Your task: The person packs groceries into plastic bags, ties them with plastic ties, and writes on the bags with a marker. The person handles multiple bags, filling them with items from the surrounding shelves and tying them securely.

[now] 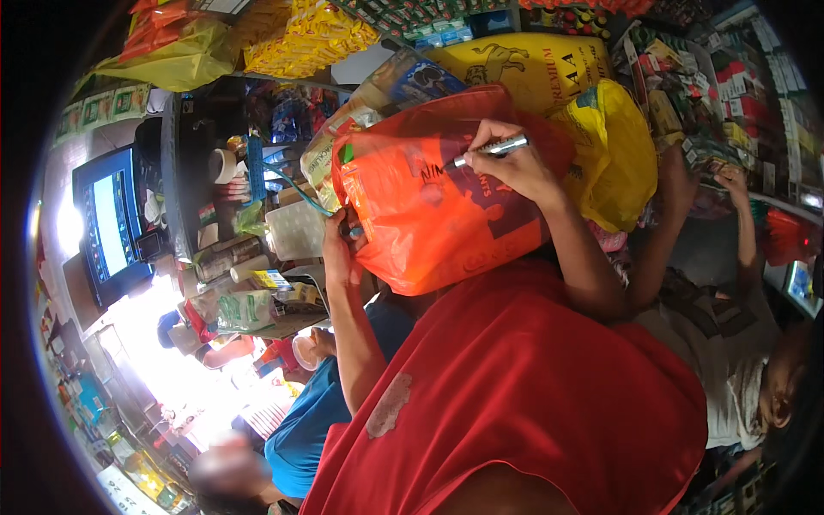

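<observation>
A filled red-orange plastic bag (412, 225) with dark printing lies before me. My right hand (508, 158) grips a silver marker pen (492, 151), its tip at the bag's upper side, beside dark handwritten strokes. My left hand (342, 241) is at the bag's left edge, fingers curled against the plastic near a thin teal cord (299, 188); something small and light blue shows between the fingers. How firmly it holds the bag is partly hidden. A yellow plastic bag (611, 154) stands directly right of the red one.
Behind the bag lies a yellow printed sack (534, 64). Yellow snack packets (309, 38) hang above left. A monitor (106, 225) stands at left, with a tape roll (223, 166) on a shelf. A person in blue (309, 431) is below left; another reaches to shelves (682, 109) at right.
</observation>
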`<state>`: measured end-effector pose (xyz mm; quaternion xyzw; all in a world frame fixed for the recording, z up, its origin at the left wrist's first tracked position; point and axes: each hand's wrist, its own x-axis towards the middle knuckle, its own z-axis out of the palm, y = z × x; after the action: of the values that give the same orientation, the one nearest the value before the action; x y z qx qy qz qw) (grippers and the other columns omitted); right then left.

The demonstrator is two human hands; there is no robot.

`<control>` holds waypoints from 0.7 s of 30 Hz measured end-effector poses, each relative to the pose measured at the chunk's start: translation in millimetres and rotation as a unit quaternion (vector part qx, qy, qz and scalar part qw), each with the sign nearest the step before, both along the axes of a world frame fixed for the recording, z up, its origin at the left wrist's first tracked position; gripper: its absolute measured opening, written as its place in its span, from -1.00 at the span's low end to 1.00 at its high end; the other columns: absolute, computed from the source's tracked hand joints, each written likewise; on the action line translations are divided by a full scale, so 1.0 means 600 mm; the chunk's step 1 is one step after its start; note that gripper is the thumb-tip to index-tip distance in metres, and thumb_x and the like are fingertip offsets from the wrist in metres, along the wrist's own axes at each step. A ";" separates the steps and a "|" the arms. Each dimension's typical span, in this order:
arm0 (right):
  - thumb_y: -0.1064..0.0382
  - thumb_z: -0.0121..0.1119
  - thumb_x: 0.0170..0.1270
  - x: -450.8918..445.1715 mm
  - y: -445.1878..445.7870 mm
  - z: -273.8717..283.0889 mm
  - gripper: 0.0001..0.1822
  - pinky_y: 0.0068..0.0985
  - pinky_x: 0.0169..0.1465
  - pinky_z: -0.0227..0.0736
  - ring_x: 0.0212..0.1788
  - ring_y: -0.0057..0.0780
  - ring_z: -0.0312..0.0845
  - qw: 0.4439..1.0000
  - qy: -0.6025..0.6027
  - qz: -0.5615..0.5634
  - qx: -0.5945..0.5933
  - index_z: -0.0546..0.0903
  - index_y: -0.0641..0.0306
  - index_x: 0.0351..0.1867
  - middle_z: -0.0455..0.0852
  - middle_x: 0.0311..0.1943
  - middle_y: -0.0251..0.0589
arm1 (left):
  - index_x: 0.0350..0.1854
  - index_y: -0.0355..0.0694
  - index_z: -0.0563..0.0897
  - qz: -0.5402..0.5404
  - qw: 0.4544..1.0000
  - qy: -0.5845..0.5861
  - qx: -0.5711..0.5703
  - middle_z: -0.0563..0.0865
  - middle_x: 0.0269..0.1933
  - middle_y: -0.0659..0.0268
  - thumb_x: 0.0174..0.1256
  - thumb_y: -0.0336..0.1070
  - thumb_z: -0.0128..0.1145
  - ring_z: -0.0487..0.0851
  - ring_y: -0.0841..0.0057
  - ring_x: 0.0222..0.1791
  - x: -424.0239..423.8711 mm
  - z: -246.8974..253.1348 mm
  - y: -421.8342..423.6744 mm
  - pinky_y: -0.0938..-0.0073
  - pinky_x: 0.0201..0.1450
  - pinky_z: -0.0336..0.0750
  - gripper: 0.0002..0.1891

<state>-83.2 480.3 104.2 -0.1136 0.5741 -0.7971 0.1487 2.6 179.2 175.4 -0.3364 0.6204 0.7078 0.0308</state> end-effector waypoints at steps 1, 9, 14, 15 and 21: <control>0.38 0.33 0.30 0.001 0.000 0.002 -0.85 -0.70 -0.32 0.45 -0.38 -0.78 0.55 1.000 0.000 -0.009 -0.007 0.55 0.26 -0.36 0.67 -0.45 -0.38 | -0.39 -0.03 0.48 0.003 1.000 0.002 -0.007 0.45 -0.45 0.57 0.43 -0.06 0.09 0.44 0.80 -0.51 0.000 0.001 0.000 0.75 -0.45 0.32 -0.77; 0.40 0.32 0.32 0.020 0.013 0.007 -0.87 -0.71 -0.29 0.49 -0.36 -0.77 0.60 0.998 -0.034 -0.057 0.013 0.57 0.29 -0.34 0.71 -0.43 -0.34 | -0.36 0.00 0.52 0.034 0.998 -0.031 -0.036 0.46 -0.45 0.60 0.40 -0.06 0.12 0.42 0.81 -0.51 -0.010 0.021 0.034 0.78 -0.44 0.28 -0.80; 0.42 0.33 0.30 0.020 0.005 -0.006 -0.88 -0.70 -0.29 0.52 -0.35 -0.75 0.63 0.998 -0.005 -0.064 0.028 0.58 0.30 -0.34 0.72 -0.42 -0.33 | -0.37 0.01 0.52 0.125 0.949 -0.086 0.277 0.45 -0.48 0.62 0.40 -0.07 0.12 0.39 0.84 -0.55 -0.013 0.006 -0.028 0.80 -0.50 0.26 -0.81; 0.42 0.34 0.30 0.019 0.003 -0.007 -0.87 -0.70 -0.29 0.53 -0.35 -0.75 0.63 0.997 0.004 -0.063 0.037 0.58 0.31 -0.34 0.72 -0.42 -0.33 | -0.37 0.01 0.52 0.060 0.988 -0.056 0.131 0.45 -0.47 0.62 0.40 -0.08 0.12 0.38 0.85 -0.55 -0.008 0.002 -0.017 0.81 -0.52 0.25 -0.81; 0.42 0.37 0.27 0.019 0.003 0.005 -0.87 -0.71 -0.30 0.52 -0.35 -0.75 0.63 0.999 -0.012 -0.036 0.029 0.59 0.31 -0.34 0.72 -0.42 -0.34 | -0.34 -0.01 0.51 0.135 0.938 -0.085 0.309 0.43 -0.47 0.61 0.39 -0.10 0.14 0.34 0.86 -0.58 -0.015 0.005 -0.033 0.83 -0.56 0.19 -0.83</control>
<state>-72.1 481.8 106.9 -0.0787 0.5989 -0.7862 0.1304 -6.5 159.2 178.2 -0.4497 0.3148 0.8311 0.0894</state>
